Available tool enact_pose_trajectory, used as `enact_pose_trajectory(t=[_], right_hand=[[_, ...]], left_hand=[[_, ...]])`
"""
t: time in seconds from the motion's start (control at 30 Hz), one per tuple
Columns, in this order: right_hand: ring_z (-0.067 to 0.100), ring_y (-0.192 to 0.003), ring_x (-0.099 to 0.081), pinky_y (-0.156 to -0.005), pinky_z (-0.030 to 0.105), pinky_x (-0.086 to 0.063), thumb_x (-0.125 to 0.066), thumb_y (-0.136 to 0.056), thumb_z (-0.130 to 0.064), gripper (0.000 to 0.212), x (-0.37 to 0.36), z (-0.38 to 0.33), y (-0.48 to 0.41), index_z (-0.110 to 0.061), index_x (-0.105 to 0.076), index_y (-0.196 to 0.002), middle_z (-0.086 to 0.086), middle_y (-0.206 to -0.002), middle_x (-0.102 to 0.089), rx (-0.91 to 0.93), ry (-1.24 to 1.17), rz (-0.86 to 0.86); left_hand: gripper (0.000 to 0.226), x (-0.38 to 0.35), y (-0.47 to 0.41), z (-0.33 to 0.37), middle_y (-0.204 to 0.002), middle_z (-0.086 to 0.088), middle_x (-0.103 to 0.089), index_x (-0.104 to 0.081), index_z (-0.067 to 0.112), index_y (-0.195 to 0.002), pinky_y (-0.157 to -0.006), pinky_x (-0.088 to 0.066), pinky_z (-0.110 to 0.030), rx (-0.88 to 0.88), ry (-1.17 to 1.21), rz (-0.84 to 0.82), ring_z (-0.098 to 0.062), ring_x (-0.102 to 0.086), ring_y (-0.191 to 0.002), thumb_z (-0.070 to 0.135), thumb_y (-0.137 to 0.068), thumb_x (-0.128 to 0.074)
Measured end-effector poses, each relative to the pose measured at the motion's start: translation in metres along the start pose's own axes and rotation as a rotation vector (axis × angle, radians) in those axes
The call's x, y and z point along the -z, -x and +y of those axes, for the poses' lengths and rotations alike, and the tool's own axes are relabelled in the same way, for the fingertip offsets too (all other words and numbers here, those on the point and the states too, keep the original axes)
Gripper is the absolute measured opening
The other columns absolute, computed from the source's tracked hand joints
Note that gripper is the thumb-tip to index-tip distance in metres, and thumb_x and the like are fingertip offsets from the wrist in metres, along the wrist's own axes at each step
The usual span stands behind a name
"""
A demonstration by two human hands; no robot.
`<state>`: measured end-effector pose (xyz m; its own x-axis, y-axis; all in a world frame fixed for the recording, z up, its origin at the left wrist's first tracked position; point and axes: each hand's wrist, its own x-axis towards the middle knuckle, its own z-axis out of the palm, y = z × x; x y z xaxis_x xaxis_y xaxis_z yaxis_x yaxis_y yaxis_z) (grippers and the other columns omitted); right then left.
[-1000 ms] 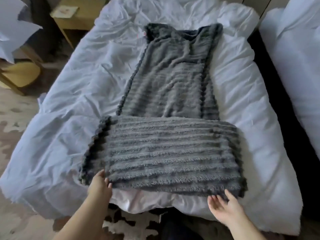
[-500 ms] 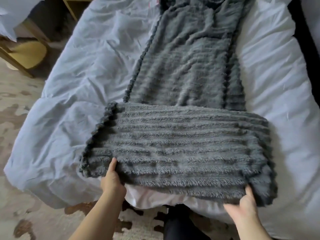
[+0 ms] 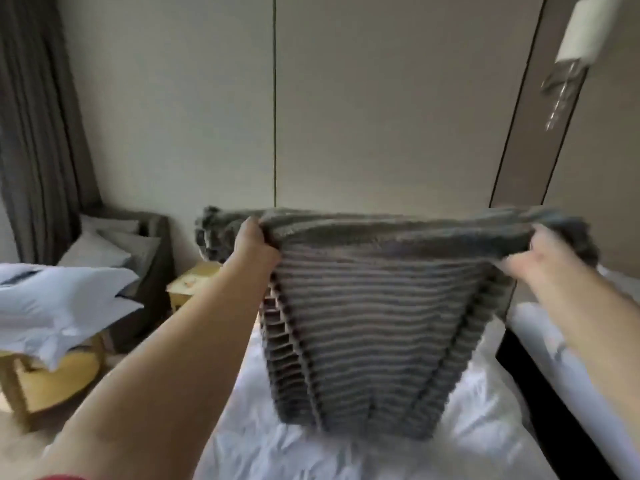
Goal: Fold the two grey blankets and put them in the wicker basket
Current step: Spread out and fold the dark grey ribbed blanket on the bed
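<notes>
A grey ribbed blanket (image 3: 374, 327) hangs in the air over the white bed (image 3: 346, 445), held up by its top edge. My left hand (image 3: 254, 242) grips the top edge near its left end, fingers curled round the fabric. My right hand (image 3: 550, 249) grips the same edge near the right end and looks blurred. The blanket's lower end reaches down to the bed sheet. No second blanket and no wicker basket appear in this view.
A yellow wooden table (image 3: 41, 379) with white bedding (image 3: 59, 306) on it stands at the left. Behind it are a grey armchair with pillows (image 3: 114, 244) and a small yellow bedside table (image 3: 192, 282). A second white bed (image 3: 568, 368) lies at the right, a wall lamp (image 3: 575, 39) above.
Both hands took hold of the blanket's near edge and lifted it high off the bed. The camera has tilted up from the bed to the wall.
</notes>
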<state>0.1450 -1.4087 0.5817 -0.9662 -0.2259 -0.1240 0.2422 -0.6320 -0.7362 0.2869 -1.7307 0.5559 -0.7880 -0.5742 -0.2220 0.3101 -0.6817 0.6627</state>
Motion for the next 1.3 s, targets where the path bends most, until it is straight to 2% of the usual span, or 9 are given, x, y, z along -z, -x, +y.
enact_pose_trajectory(t=[0.1,0.23,0.4,0.53,0.73,0.83,1.0,1.17,1.3], right_hand=[[0.022,-0.067,-0.073,-0.044,0.039,-0.056,-0.042,-0.098,-0.033,0.029,-0.073,-0.102,0.012,-0.022,-0.066,-0.109,0.003,-0.083,-0.077,0.285,0.048,-0.164],[0.025,-0.105,-0.066,-0.092,0.044,-0.051,-0.040,-0.097,-0.034,0.034,-0.099,-0.163,0.041,-0.024,-0.068,-0.115,0.004,-0.114,-0.071,0.373,-0.012,-0.319],[0.031,-0.116,-0.059,-0.100,0.046,-0.046,-0.038,-0.100,-0.031,0.037,-0.075,-0.156,0.066,-0.018,-0.059,-0.128,0.012,-0.128,-0.062,0.368,-0.105,-0.350],[0.029,-0.113,-0.061,-0.087,0.046,-0.053,-0.036,-0.099,-0.029,0.039,-0.043,-0.126,0.084,-0.019,-0.058,-0.129,0.011,-0.126,-0.064,0.275,-0.053,-0.326],[0.028,-0.115,-0.059,-0.088,0.043,-0.051,-0.040,-0.091,-0.029,0.044,0.022,-0.043,0.114,-0.022,-0.058,-0.129,0.008,-0.127,-0.063,0.130,0.002,-0.167],[0.031,-0.104,-0.063,-0.071,0.043,-0.057,-0.042,-0.094,-0.037,0.039,0.071,0.014,0.137,-0.020,-0.063,-0.122,0.013,-0.114,-0.070,0.020,-0.006,-0.042],[0.034,-0.097,-0.060,-0.077,0.046,-0.051,-0.048,-0.091,-0.041,0.036,0.173,0.122,0.203,-0.019,-0.062,-0.114,0.013,-0.120,-0.063,-0.182,-0.047,0.227],[0.030,-0.105,-0.060,-0.085,0.045,-0.044,-0.046,-0.092,-0.035,0.026,0.284,0.240,0.317,-0.017,-0.065,-0.097,0.012,-0.111,-0.068,-0.284,-0.072,0.493],[0.036,-0.116,-0.056,-0.089,0.048,-0.044,-0.041,-0.093,-0.042,0.038,0.353,0.310,0.417,-0.016,-0.066,-0.105,0.016,-0.086,-0.074,-0.362,-0.051,0.646]], left_hand=[[0.029,-0.094,0.027,0.081,-0.104,-0.011,-0.067,-0.063,0.010,-0.108,-0.072,-0.058,-0.040,-0.232,0.093,-0.153,-0.025,-0.068,-0.083,0.025,-0.098,-0.040],[0.015,-0.135,0.066,0.113,-0.081,-0.009,-0.067,-0.058,0.007,-0.095,-0.041,-0.053,-0.025,-0.411,0.075,-0.302,-0.022,-0.065,-0.063,0.012,-0.092,-0.044],[0.039,-0.124,0.086,0.117,-0.123,-0.011,-0.065,-0.058,0.006,-0.127,-0.100,-0.048,-0.041,-0.466,0.003,-0.352,-0.026,-0.062,-0.113,0.017,-0.092,-0.042],[0.039,-0.082,0.095,0.091,-0.123,-0.009,-0.064,-0.058,0.011,-0.127,-0.102,-0.046,-0.042,-0.419,-0.076,-0.297,-0.025,-0.062,-0.113,0.022,-0.092,-0.047],[0.033,0.012,0.114,0.035,-0.114,-0.005,-0.067,-0.059,0.014,-0.121,-0.084,-0.057,-0.032,-0.272,-0.105,-0.111,-0.020,-0.067,-0.098,0.024,-0.090,-0.056],[0.011,0.073,0.131,-0.002,-0.088,-0.001,-0.065,-0.059,0.015,-0.096,-0.043,-0.049,-0.017,-0.181,-0.106,-0.024,-0.012,-0.066,-0.057,0.018,-0.088,-0.053],[0.033,0.195,0.163,-0.078,-0.113,-0.010,-0.067,-0.058,0.010,-0.120,-0.090,-0.053,-0.044,0.030,-0.099,0.113,-0.027,-0.065,-0.101,0.022,-0.089,-0.055],[0.015,0.319,0.245,-0.157,-0.088,-0.012,-0.063,-0.054,0.006,-0.102,-0.060,-0.056,-0.040,0.217,-0.101,0.285,-0.026,-0.061,-0.077,0.015,-0.092,-0.048],[0.022,0.416,0.327,-0.208,-0.067,-0.011,-0.068,-0.057,0.007,-0.087,-0.061,-0.051,-0.039,0.348,-0.090,0.383,-0.026,-0.058,-0.073,0.016,-0.096,-0.039]])
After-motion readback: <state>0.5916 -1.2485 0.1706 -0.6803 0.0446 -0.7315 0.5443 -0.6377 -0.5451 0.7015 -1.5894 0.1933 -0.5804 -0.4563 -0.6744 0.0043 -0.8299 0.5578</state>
